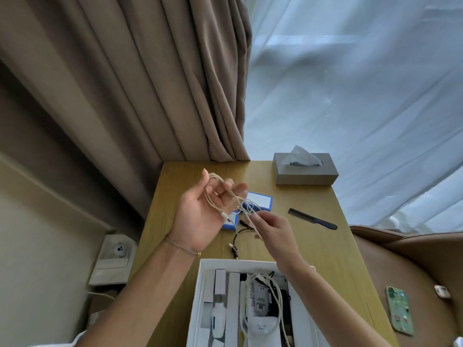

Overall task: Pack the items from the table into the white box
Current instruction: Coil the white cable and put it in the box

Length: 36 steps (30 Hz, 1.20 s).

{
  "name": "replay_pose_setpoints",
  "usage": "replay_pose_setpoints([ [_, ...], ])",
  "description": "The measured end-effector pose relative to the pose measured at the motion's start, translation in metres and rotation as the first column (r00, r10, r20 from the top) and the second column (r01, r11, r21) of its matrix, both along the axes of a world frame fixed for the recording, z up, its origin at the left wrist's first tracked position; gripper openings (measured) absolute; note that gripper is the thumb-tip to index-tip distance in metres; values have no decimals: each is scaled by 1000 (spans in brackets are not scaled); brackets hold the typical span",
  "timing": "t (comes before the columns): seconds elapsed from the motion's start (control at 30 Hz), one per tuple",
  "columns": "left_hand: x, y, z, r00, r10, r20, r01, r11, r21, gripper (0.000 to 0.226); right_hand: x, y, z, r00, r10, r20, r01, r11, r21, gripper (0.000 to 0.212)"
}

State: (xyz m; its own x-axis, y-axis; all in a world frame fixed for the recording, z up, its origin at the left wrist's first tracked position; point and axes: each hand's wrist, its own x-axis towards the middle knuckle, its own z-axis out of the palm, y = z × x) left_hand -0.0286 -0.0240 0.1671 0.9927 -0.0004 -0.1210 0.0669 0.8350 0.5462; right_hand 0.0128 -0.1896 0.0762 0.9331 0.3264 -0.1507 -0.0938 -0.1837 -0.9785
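I see a beige braided cable (pixel 217 194) looped over the raised left hand (pixel 200 216), whose fingers stay loosely straight, palm up, with the coils hung round them. The right hand (pixel 271 227) pinches a strand of that same cable between thumb and fingertips, just right of and slightly below the left grip, above the bench (pixel 313 236). Directly beneath the two grips lie a blue-edged white card box (pixel 259 201) and a short black cable (pixel 238 237) on the wood. Nearer me than the grips, the white box (pixel 240 265) sits open at the bench's near edge, already holding white sleeves, a white device (pixel 217 319), a coiled white cable (pixel 271 296) and a pouch. Right of the right grip a black comb (pixel 312 218) lies flat; beyond it stands a grey tissue box (pixel 305 171). Far right, on a brown seat (pixel 426 259), rests a phone in a green case (pixel 399 310).
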Motion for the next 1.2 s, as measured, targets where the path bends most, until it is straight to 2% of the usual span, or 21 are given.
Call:
replay_pose_setpoints([
  [0.07, 0, -1, 12, 998, 58, 33, -58, 998, -1, 44, -1, 7, 6, 997, -48, 61, 42, 994, 104, 19],
  [0.1, 1, -1, 19, 995, 85, 42, -85, 996, 2, 43, -1, 10, 10, 999, 0, 48, -8, 986, 166, 20],
  [0.17, 2, -1, 31, 988, 145, 52, -146, 989, 17, 42, -6, 19, 18, 972, 234, -6, -226, 944, 240, 33],
  [0.27, 4, 6, 45, 966, 253, 55, -257, 963, 76, 43, -18, 24, 20, 832, 544, -107, -488, 810, 325, 54],
  [0.37, 0, 25, 51, 933, 357, 38, -356, 906, 227, 44, -18, 7, 17, 810, 565, -159, -499, 806, 318, 39],
  [0.47, -11, 40, 43, 895, 442, 60, -415, 777, 473, 43, -4, -19, 17, 861, 474, -185, -397, 853, 339, 32],
  [0.57, -20, 45, 27, 870, 482, 105, -406, 581, 705, 36, 9, -43, 25, 892, 414, -183, -319, 862, 393, 24],
  [0.67, -27, 34, 9, 899, 422, 117, -306, 414, 857, 28, 15, -55, 44, 901, 417, -116, -330, 835, 440, 22],
  [0.73, -31, 19, -2, 941, 325, 96, -216, 357, 909, 35, 13, -54, 56, 906, 413, -91, -330, 825, 458, 24],
  [0.8, -35, -2, -12, 979, 196, 58, -126, 354, 927, 46, 5, -47, 63, 910, 408, -77, -330, 824, 461, 24],
  [0.9, -41, -32, -26, 999, 44, -3, -18, 462, 886, 59, -17, -34, 66, 930, 365, -32, -309, 828, 468, 15],
  [0.97, -45, -47, -33, 1000, -25, 0, 13, 528, 849, 67, -29, -31, 62, 965, 264, -2, -237, 868, 436, 14],
  [1.03, -48, -57, -40, 998, -69, -5, 43, 557, 830, 81, -34, -31, 56, 985, 170, 9, -159, 905, 395, 9],
  [1.1, -49, -65, -45, 992, -100, -78, 121, 567, 815, 99, -37, -36, 49, 994, 109, 23, -110, 936, 335, 8],
  [1.13, -50, -69, -49, 987, -124, -107, 159, 571, 805, 101, -38, -39, 45, 996, 87, 32, -92, 948, 306, 8],
  [1.2, -53, -77, -57, 976, -169, -139, 214, 609, 764, 86, -39, -47, 36, 997, 51, 57, -63, 970, 236, 9],
])
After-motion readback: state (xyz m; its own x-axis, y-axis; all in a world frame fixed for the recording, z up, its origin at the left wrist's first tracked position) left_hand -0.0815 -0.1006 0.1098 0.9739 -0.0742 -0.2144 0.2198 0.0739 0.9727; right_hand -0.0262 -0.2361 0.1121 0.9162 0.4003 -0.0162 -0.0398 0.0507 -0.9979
